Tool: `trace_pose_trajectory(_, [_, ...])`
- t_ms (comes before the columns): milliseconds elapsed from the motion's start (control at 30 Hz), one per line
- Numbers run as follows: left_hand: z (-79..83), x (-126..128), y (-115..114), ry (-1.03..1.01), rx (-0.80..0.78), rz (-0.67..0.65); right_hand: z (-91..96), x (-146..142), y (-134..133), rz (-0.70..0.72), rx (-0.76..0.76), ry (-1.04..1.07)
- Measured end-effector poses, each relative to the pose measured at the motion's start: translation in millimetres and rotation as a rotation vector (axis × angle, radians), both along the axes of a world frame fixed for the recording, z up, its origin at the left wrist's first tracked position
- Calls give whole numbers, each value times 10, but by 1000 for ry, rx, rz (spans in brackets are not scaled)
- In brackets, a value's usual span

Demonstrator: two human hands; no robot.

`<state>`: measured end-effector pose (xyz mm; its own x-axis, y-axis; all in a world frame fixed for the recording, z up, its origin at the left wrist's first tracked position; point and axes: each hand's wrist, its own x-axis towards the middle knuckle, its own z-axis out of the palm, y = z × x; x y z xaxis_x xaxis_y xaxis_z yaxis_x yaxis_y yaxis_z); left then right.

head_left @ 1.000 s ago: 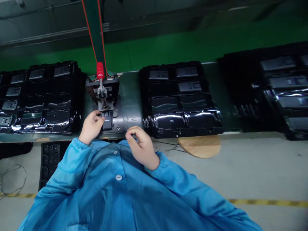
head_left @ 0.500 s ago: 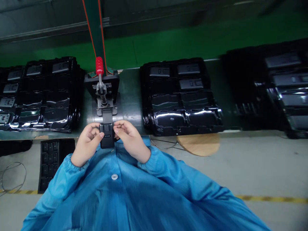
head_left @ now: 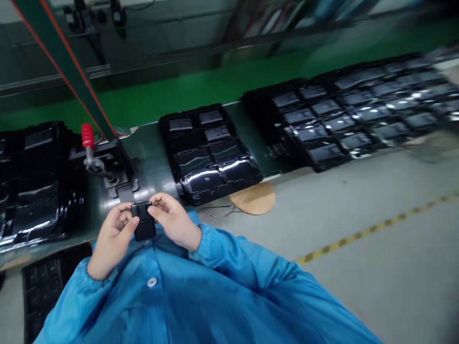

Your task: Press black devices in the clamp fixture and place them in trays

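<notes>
A small black plastic device (head_left: 144, 224) with a clip-like raised part and light lettering is held close to my chest. My left hand (head_left: 114, 234) pinches its left edge, thumb on the front face. On the opposite edge, my right hand (head_left: 172, 219) grips it near the top, thumb also on the face. Just beyond the device stands a toggle clamp fixture (head_left: 118, 179) with a red handle (head_left: 87, 136), raised upright. The fingertips behind the device are hidden.
Right of the fixture lies a stack of black trays (head_left: 199, 157) with several dark parts in the top one. More filled trays (head_left: 344, 112) extend along the bench to the right. Another tray stack (head_left: 36, 191) is at left. A round wooden stool (head_left: 253, 197) stands below the bench edge.
The head view has swung to the right, so the bench and fixture appear shifted left and tilted. Both hands still hold the black device, which looks slightly turned.
</notes>
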<state>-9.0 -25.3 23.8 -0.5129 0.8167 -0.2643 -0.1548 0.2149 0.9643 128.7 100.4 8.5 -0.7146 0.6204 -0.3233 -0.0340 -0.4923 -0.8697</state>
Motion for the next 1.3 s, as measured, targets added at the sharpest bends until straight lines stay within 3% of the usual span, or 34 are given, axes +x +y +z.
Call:
trace_pose_trajectory(233, [-47,174,369,-18,9,-121,37,330,185,-135,1,6])
trace_pose_trajectory(600, [104,316,823,-38,7,-237,148,567,445,-256,30,56])
trace_pose_trajectory(833, [145,298,953,-76,-19,-272,303,655,774,-35,116,-21])
trace_pose_trajectory(933, [148,285,962,-77,-40,-291,354,685,877,88,230,-90])
trace_pose_trajectory(1033, [147,266,964,-76,-49,-273,388,685,965,115,328,-146])
trace_pose_trajectory(1133, [144,247,953,-87,-38,-225,410,650,1120,40,370,-161])
trace_pose_trajectory(1300, [124,245,798,-126,-52,-186,442,505,1628,-260,391,-279])
